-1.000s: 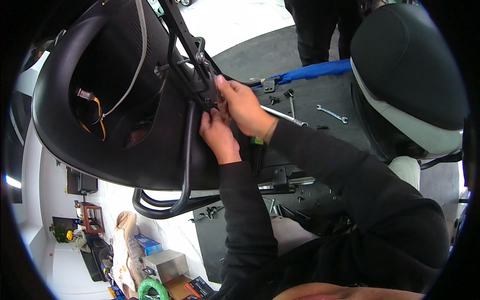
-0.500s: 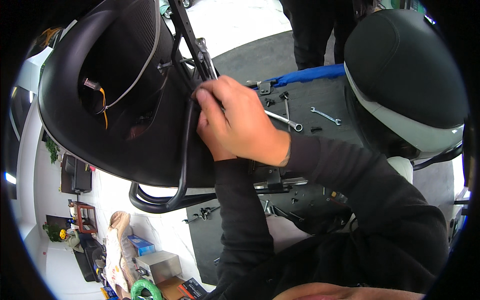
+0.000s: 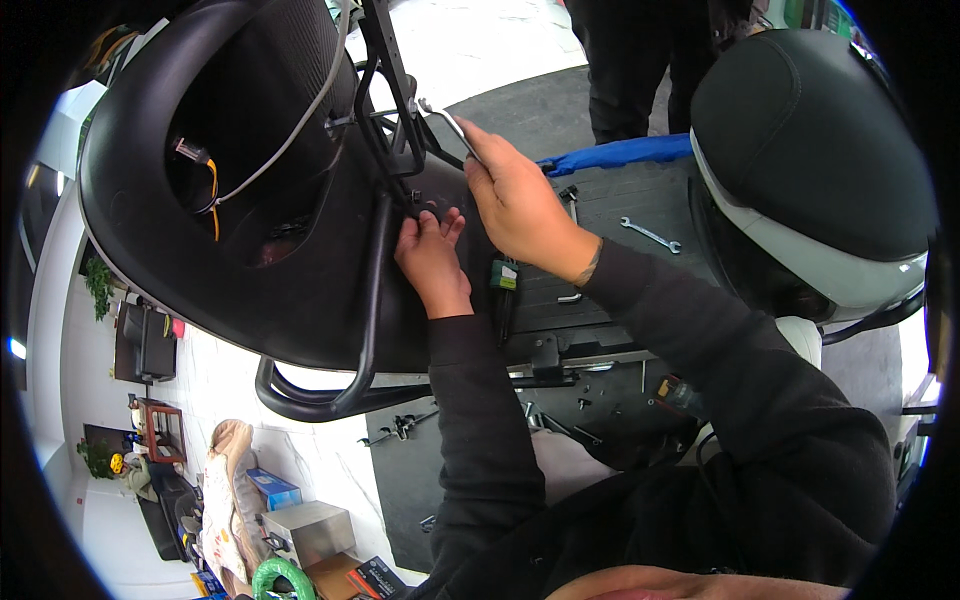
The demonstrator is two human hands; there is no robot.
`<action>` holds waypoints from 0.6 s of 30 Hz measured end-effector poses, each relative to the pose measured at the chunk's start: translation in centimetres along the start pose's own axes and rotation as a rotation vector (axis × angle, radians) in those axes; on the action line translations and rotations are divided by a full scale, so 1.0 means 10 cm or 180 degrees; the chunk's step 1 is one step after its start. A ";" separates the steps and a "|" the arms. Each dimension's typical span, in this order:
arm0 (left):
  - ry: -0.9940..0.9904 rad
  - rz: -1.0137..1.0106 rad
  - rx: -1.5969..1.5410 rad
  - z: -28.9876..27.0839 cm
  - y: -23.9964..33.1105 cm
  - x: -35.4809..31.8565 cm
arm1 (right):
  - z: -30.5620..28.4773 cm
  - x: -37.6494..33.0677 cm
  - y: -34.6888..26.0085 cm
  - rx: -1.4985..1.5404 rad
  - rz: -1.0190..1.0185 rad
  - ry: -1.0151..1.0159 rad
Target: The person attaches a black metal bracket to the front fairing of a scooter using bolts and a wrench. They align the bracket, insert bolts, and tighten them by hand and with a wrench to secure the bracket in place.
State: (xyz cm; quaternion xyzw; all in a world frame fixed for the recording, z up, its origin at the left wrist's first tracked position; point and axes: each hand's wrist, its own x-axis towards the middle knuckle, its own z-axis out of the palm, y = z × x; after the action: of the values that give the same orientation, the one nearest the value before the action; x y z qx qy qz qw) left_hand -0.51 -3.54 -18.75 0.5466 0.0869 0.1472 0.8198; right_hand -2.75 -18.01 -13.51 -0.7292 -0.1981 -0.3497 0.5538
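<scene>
Right hand (image 3: 525,205): I have it wrapped around a tool, thumb toward the tool's shank, well up and to the right of the other hand.
Silver metal wrench (image 3: 450,124): it sticks out past the right fingers, its bent end just beside the upper bracket; from here I cannot tell whether that end touches a fastener.
Left hand (image 3: 436,262): its fingertips are at the bracket's lower end, two fingers raised apart; I cannot tell whether they pinch anything.
Black perforated metal bracket (image 3: 386,55): it rises from beside the left fingertips to the top edge of my view.
Black bent-tube frame (image 3: 375,280): it runs down along the shell, left of the left hand, and loops beneath it.
Large black plastic shell (image 3: 300,310): it fills the left side, with a deep hollow where a thin grey cable (image 3: 319,100) and yellow wires (image 3: 214,185) hang.
Flat black ribbed deck (image 3: 600,225): a small silver double-ended wrench (image 3: 650,234) lies on it, right of the hands; a green-and-black tool holder (image 3: 506,275) sits between the forearms.
Padded black seat (image 3: 800,140): upper right.
Person in dark trousers (image 3: 625,80): standing beyond the deck.
</scene>
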 end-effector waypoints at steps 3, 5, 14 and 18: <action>-0.0029 -0.0123 -0.0004 0.00 0.03 -0.01 | 0.07 -0.09 0.01 0.0103 0.0204 -0.0056; 0.0009 -0.0044 -0.0066 0.01 0.03 -0.03 | 0.10 -0.12 -0.01 0.0263 0.0273 0.0008; 0.0015 -0.0107 -0.0129 0.03 0.09 -0.08 | 0.38 -0.06 0.06 -0.0027 -0.0192 0.0406; -0.0002 -0.0202 -0.0029 0.03 0.14 -0.11 | 0.47 0.05 0.19 0.0214 -0.0125 0.0409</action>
State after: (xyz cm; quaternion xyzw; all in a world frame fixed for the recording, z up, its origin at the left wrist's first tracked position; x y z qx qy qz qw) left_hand -1.62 -3.66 -17.40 0.5398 0.1034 0.1213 0.8265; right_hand 0.20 -14.21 -15.08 -0.6823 -0.1880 -0.3997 0.5826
